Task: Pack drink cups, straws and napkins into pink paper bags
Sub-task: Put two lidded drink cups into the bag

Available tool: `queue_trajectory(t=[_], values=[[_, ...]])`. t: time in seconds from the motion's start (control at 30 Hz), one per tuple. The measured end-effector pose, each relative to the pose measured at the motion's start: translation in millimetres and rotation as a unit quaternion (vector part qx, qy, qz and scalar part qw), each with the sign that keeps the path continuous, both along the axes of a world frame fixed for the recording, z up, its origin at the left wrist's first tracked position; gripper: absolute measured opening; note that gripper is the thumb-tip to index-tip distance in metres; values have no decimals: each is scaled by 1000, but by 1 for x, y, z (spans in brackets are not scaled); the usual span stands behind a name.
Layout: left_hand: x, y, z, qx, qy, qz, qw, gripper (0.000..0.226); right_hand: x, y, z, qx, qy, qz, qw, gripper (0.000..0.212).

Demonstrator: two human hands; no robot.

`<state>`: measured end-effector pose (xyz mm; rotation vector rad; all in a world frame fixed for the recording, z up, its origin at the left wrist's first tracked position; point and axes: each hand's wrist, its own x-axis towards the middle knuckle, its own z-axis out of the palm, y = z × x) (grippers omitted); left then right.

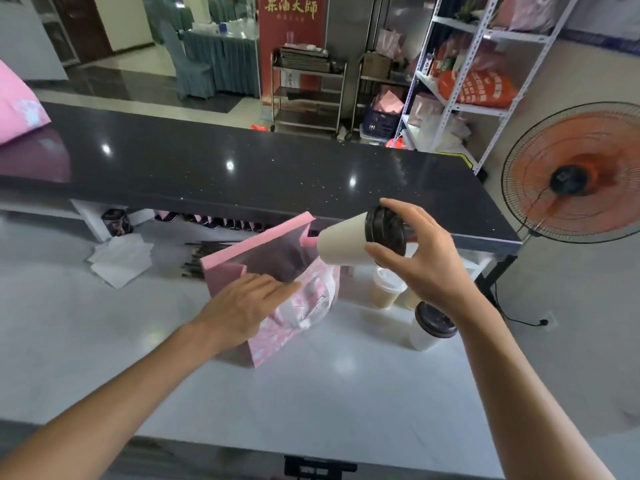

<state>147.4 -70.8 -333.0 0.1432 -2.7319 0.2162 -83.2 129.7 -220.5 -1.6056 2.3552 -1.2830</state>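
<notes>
A pink paper bag (294,317) stands open on the white counter (311,393). My left hand (246,303) rests on its near rim with straight fingers, holding the mouth open. My right hand (426,258) grips a white paper cup with a black lid (346,244) by its lid end. The cup is tipped on its side, its base pointing at the bag's mouth. Another black-lidded cup (431,327) and a clear-lidded milk-tea cup (386,289) stand on the counter under my right arm. Dark straws (204,258) and white napkins (121,259) lie left of the bag.
A raised black countertop (242,168) runs behind the bag. Another pink bag (17,105) lies on its far left end. An orange fan (578,174) stands at the right, with metal shelves (460,81) behind it.
</notes>
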Motion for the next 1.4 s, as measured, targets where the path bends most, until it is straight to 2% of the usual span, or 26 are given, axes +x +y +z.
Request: queue_trajectory(t=[0.1, 0.23, 0.33, 0.43, 0.53, 0.6, 0.7, 0.8, 1.03, 1.13, 1.4], values=[[21, -23, -5, 8, 0, -40, 999, 80, 23, -23, -2, 32, 13, 39, 999, 68], [35, -35, 6, 31, 60, -108, 992, 33, 43, -57, -12, 73, 30, 60, 995, 69], [27, -47, 15, 90, 132, -96, 982, 18, 49, -74, -19, 137, 52, 44, 988, 73], [11, -60, 17, 117, 117, -52, 985, 16, 51, -85, -26, 176, 89, 41, 979, 69], [6, -70, 13, 121, 72, -10, 990, 26, 52, -91, -33, 202, 111, 58, 971, 69], [9, -71, 16, 134, 26, 12, 991, 46, 55, -92, -37, 210, 119, 70, 968, 66], [19, -72, 23, 140, -92, 60, 984, 88, 58, -91, -46, 231, 131, 87, 960, 67], [26, -71, 24, 118, -143, 74, 980, 109, 59, -89, -50, 260, 123, 97, 953, 68], [30, -67, 21, 140, -161, 68, 975, 125, 80, -117, -43, 286, 179, 101, 936, 72], [35, -65, 19, 157, -162, 62, 972, 128, 94, -127, -55, 324, 185, 130, 919, 74], [44, -63, 19, 178, -153, 45, 971, 130, 107, -149, -96, 393, 206, 129, 887, 68]])
